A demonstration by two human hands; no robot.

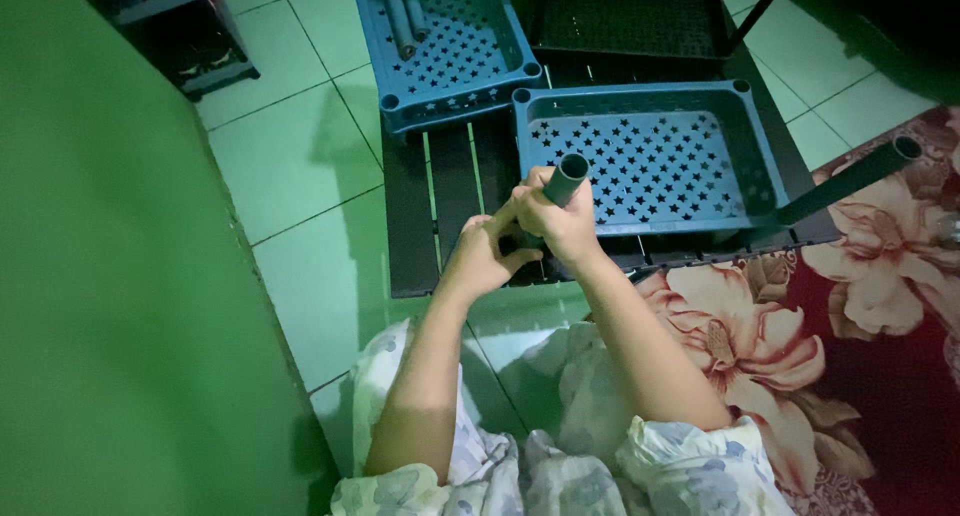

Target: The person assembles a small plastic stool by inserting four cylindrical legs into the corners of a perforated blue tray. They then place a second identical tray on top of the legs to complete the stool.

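We see both hands low at the near-left corner of a blue tray [650,156] w/ star-shaped holes; right hand [556,219] clenched round a grey tube [567,178], fingers wrapped full, tube upright-ish, tilted slightly, its open end up, its lower end hidden behind the hand so we cannot tell if it sits in the tray's corner socket; left hand [480,258] just beside and touching the right, fingers bent, thumb up against the right hand's knuckles, pressing at the tray's corner; whether it grips anything itself we cannot tell; tray rests on a dark slatted shelf [450,206] lying on pale tiled floor [290,156]; second grey tube [850,179] sticks out slanted from the tray's near-right corner, over a red floral rug [880,306]; second blue tray [445,41] farther off, touching the first at a corner, w/ two more grey tubes [405,16] lying in it; green wall [110,276] at left; floral sleeves and lap at bottom.
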